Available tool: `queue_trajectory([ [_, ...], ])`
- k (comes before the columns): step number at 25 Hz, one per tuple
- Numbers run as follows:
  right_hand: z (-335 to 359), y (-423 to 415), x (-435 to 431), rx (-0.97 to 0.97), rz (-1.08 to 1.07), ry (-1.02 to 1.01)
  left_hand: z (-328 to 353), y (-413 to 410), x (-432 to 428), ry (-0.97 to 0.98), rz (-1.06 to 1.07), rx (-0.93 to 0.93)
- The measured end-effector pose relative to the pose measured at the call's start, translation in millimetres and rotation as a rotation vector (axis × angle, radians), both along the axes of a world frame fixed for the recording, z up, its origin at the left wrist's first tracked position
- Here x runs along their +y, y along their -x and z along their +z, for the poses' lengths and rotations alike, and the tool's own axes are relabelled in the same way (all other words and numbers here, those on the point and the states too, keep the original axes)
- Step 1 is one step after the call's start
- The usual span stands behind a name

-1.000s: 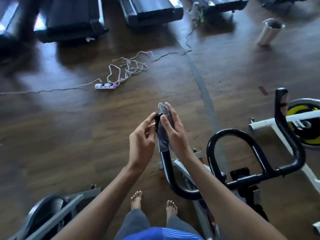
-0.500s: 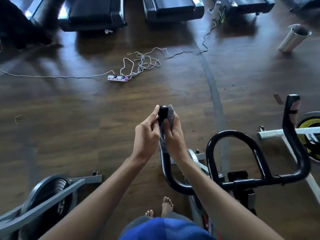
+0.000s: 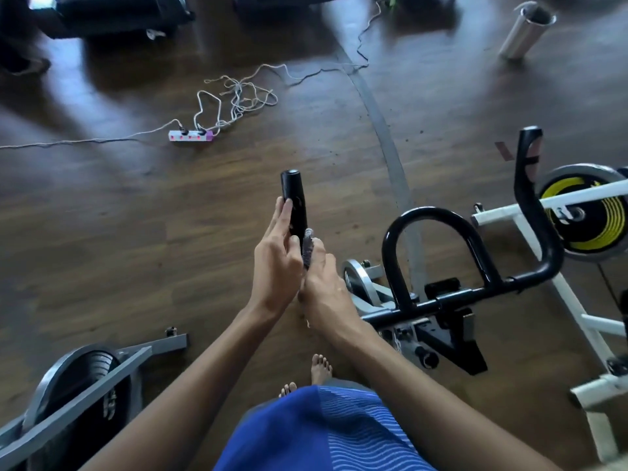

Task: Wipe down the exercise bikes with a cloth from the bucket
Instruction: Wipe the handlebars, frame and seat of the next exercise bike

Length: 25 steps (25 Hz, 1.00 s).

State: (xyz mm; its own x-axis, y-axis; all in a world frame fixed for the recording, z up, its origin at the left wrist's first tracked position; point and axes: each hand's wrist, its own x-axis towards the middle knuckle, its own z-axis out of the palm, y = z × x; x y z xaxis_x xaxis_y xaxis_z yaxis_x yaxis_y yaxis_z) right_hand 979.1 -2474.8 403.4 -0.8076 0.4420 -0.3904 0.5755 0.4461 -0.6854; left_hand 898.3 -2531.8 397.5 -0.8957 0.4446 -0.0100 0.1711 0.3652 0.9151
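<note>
Fingers [image 3: 284,215]: those of the left hand [image 3: 277,266] are lying almost straight along the left horn [image 3: 294,195] of the handlebar [image 3: 475,294], steadying it and gripping nothing; those of the right hand [image 3: 328,290] are curling round the cloth [image 3: 308,249], pressing it to the bar.
Cloth: it is sitting bunched on the horn just below the left fingertips, between the two hands.
Bike in hand: the centre loop [image 3: 431,219] and right horn [image 3: 526,158] are standing apart from both hands; whether they are clean is not showing.
Progress: by my judgement, wiping is going on at one bike's handlebar, so the task is looking far from finished.
Left to do: the grey bike [image 3: 102,377] and the white bike [image 3: 499,215] nearby are probably waiting.
Bucket: not appearing in view.
Floor [image 3: 102,232]: a power strip [image 3: 191,136] is lying well apart.
</note>
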Motion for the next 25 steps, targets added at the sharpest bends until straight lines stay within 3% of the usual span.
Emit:
queue_trajectory([
  [3,-4,-19,1,-0.104,0.038,-0.028,-6,-12,-7,0.035,-0.011,0.021],
  [6,-2,-45,2,-0.06,0.157,-0.059,-13,-16,-10,0.058,-0.039,0.032],
  [11,1,-83,40,-0.124,0.366,-0.373,-14,-17,-12,0.089,-0.083,0.071],
  [20,6,-92,49,-0.161,0.356,-0.322,-14,-10,-22,0.081,-0.155,0.143],
  [22,6,-85,47,-0.095,0.201,-0.203,-16,3,-30,0.027,-0.17,0.136],
  [25,13,-54,43,0.087,-0.22,0.033,-11,42,-38,-0.059,-0.215,0.099],
])
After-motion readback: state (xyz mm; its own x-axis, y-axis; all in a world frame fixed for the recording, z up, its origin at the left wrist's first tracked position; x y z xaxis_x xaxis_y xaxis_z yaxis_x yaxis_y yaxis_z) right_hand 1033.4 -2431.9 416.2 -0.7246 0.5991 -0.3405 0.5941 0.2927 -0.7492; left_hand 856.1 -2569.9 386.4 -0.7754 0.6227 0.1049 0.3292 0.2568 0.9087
